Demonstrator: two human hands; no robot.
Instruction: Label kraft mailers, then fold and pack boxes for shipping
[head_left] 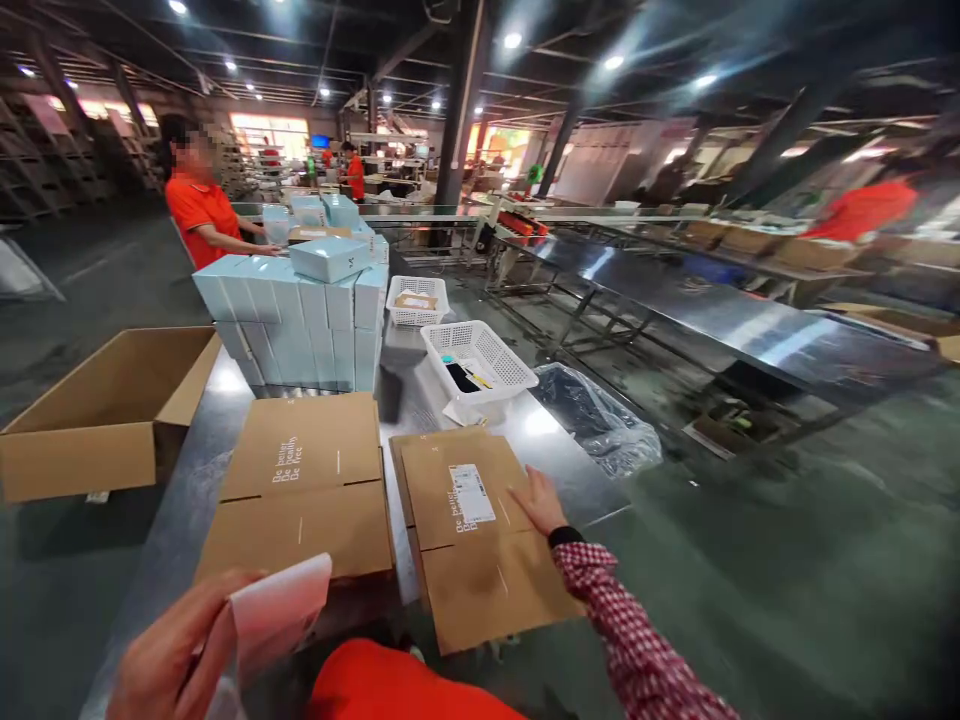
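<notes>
My left hand (176, 640) is closed on a strip of white paper (281, 600), partly folded over, at the lower left. Under the outstretched fingers of my right hand (540, 502) lies the right edge of a flattened brown carton (480, 580). That carton tops a stack and bears a white label (472, 494) over its printed text. Beside it, to the left, another stack of flattened cartons (300, 520) shows white printing and no label.
Pale blue boxes (300, 320) are piled on the metal table (165, 530) ahead. Two white baskets (480, 360) stand to their right. An open carton (105, 430) is at the left. A person in orange (199, 210) stands beyond it. Clear plastic (600, 420) lies at the right.
</notes>
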